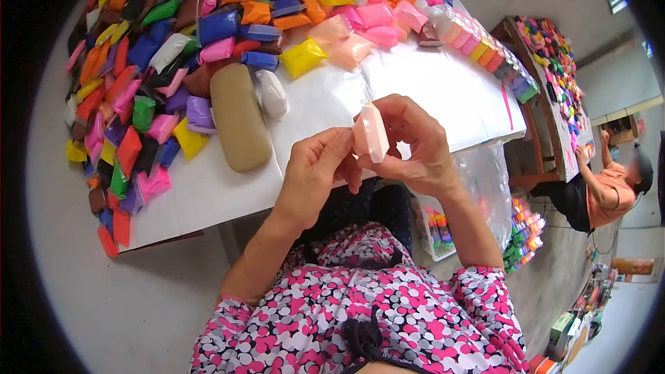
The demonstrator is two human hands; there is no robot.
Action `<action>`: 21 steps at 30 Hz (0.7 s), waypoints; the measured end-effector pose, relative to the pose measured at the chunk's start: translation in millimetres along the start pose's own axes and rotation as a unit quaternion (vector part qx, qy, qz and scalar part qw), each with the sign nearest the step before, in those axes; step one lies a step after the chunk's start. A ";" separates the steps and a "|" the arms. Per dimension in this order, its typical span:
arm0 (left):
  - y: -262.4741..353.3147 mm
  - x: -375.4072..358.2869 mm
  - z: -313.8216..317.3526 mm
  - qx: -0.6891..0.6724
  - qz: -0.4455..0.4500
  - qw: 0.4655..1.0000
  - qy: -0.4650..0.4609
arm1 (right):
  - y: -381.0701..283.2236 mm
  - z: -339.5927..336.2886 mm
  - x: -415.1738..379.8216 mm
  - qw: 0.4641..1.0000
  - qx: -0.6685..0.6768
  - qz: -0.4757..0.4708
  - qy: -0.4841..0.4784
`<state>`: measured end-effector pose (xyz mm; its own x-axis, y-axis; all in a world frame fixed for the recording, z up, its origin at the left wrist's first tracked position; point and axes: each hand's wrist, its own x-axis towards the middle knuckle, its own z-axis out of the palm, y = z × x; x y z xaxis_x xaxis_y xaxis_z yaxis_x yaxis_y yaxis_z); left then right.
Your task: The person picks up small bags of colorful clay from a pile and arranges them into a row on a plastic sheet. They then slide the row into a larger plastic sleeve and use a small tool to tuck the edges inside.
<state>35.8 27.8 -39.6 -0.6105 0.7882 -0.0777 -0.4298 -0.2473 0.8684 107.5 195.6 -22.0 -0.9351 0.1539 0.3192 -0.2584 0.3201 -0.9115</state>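
A small peach-coloured packet of modelling clay (372, 135) in clear wrapping is held above the near edge of the white table (315, 105). My left hand (315, 166) pinches its left side between thumb and fingers. On the other side, my right hand (418, 142) curls round the packet, thumb at the lower end and fingers near the top. Some fingertips are hidden behind the packet. Left of my hands lie a tan oblong block (240, 118) and a whitish rounded lump (271, 95). A yellow packet (303, 58) and a peach packet (351, 50) lie just beyond.
Packets of many colours (173, 48) heap over the table's left and far sides. A row of packed colours (485, 48) stands at the right. Below are a white basket (438, 246) and stacked packs (523, 235). Another person (609, 187) works at a second table (530, 97).
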 end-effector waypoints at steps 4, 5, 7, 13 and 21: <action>-0.7 -2.1 -12.3 -0.027 -0.019 0.998 -0.046 | -11.9 2.5 1.8 0.999 -0.029 0.034 -0.022; -1.4 -1.8 -15.2 -0.035 -0.021 0.997 -0.061 | -14.4 3.6 3.2 0.996 -0.083 -0.013 -0.018; 0.9 -3.7 -7.9 -0.072 -0.010 0.997 -0.013 | -18.1 7.8 7.0 0.976 -0.188 -0.110 -0.008; 9.6 -11.9 -3.2 -0.097 0.014 0.995 -0.004 | -21.1 18.9 6.2 0.946 -0.307 -0.101 0.011; 11.3 -13.7 -1.3 0.038 0.049 0.998 0.027 | -14.6 16.0 5.7 0.969 -0.234 -0.080 -0.003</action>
<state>38.5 13.5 -29.3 -0.6830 0.7302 -0.0158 -0.3165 -0.2764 0.9074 102.1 176.9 -11.0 -0.8940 0.0616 0.4437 -0.2634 0.7290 -0.6319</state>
